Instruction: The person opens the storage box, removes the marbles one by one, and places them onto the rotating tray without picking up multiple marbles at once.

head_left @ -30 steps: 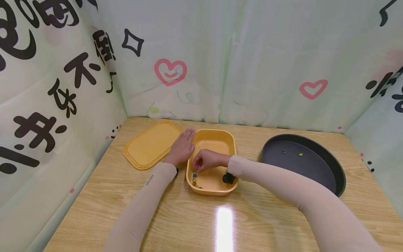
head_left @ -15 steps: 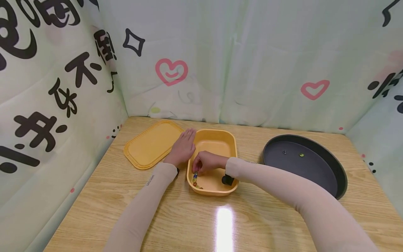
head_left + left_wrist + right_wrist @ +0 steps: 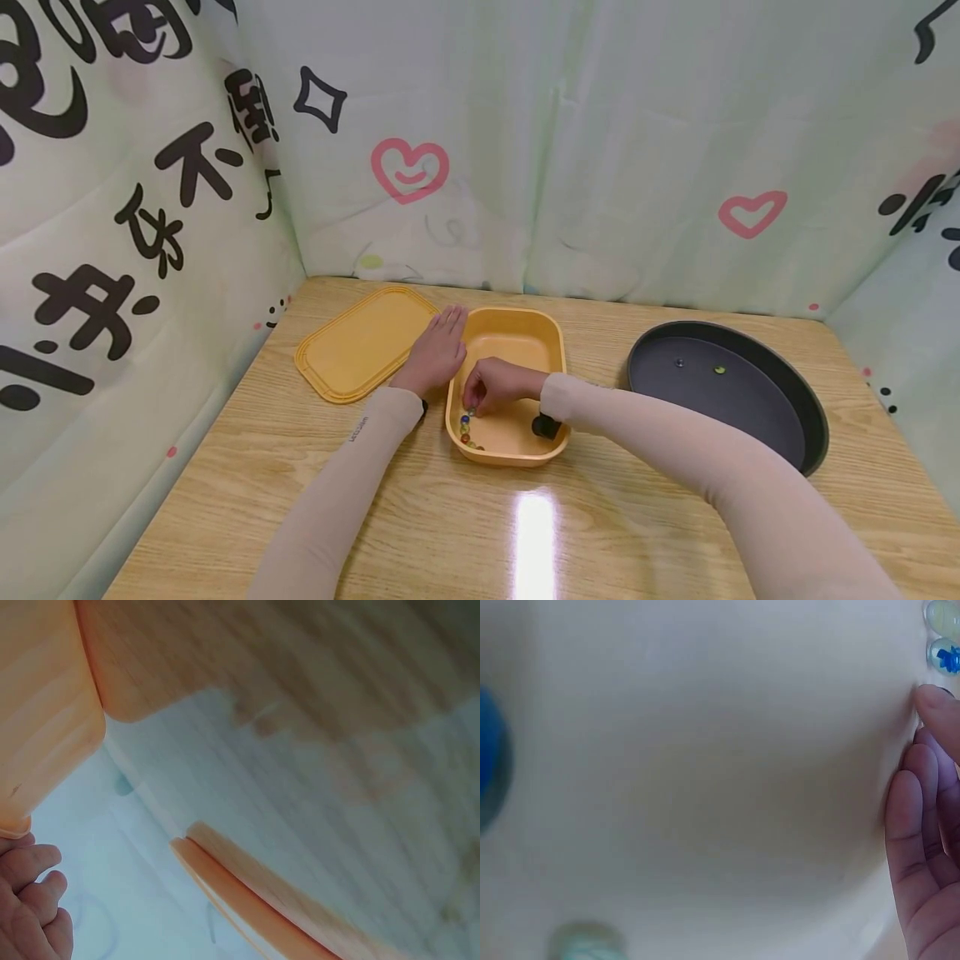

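Note:
A yellow-orange plastic box (image 3: pixel 517 458) stands on the table, with a row of glass marbles (image 3: pixel 465 429) along its left wall. My right hand (image 3: pixel 498 383) is inside the box, thumb and fingertips pinching a marble (image 3: pixel 471 412) at the row's far end. In the right wrist view, the thumb (image 3: pixel 934 697) largely hides that marble, beside a clear marble with blue inside (image 3: pixel 946 656). My left hand (image 3: pixel 435 354) rests at the box's left rim with fingers straight. From the left wrist, its fingers (image 3: pixel 34 874) show by the box's edge.
A matching flat lid (image 3: pixel 367 342) lies left of the box. On the right is a round dark pan (image 3: pixel 738 417) with two small marbles, one greenish-yellow (image 3: pixel 719 369). Blurred blue (image 3: pixel 487 750) and greenish (image 3: pixel 589 945) round things appear in the right wrist view. Fabric curtains surround the table.
My right hand has shifted slightly to the right, and a marble now shows at its fingertips. The left hand, lid and pan stay put.

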Demonstrator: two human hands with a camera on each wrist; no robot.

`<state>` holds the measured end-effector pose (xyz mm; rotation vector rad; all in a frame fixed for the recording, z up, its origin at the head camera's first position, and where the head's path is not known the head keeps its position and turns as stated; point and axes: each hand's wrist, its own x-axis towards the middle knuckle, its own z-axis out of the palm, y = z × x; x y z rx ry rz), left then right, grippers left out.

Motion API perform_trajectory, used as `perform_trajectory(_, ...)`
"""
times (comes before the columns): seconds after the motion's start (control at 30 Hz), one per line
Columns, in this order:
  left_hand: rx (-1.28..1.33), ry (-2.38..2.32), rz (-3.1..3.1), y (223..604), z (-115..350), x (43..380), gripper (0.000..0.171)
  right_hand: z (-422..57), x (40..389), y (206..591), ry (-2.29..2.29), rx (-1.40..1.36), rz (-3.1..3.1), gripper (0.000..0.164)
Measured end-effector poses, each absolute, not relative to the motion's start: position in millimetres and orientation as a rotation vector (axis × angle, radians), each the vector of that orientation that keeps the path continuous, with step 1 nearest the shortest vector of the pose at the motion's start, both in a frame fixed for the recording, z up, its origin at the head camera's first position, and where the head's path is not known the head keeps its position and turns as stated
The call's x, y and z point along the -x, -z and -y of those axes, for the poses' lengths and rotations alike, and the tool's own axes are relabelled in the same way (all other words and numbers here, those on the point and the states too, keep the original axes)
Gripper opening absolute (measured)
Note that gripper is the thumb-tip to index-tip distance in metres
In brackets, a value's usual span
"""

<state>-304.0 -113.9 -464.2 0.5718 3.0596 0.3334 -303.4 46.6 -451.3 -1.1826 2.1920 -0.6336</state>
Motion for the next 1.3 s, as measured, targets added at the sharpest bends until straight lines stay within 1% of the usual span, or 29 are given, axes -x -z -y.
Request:
perform_trajectory(0.3,-0.576,-0.311,-3.071,464.9,113.1,304.4,0.056,-56.0,307.8,443.1,0.649,1.196,-2.171,0.011)
perform_trajectory(0.67,-0.574,-0.324,-3.069,463.3,111.6,302.3,0.056,-63.9,312.0,428.5,0.731,1.244,-2.139,0.008)
perform_trajectory(1.03,-0.564,-0.322,-3.076,462.7,110.9,302.6,0.056,-74.4,309.1,406.7,0.92,1.212,-2.087,0.014)
perform_trajectory(1.3,-0.558,-0.323,-3.078,462.7,110.9,302.8,0.056,-87.8,305.4,390.6,1.099,1.169,-2.101,0.015)
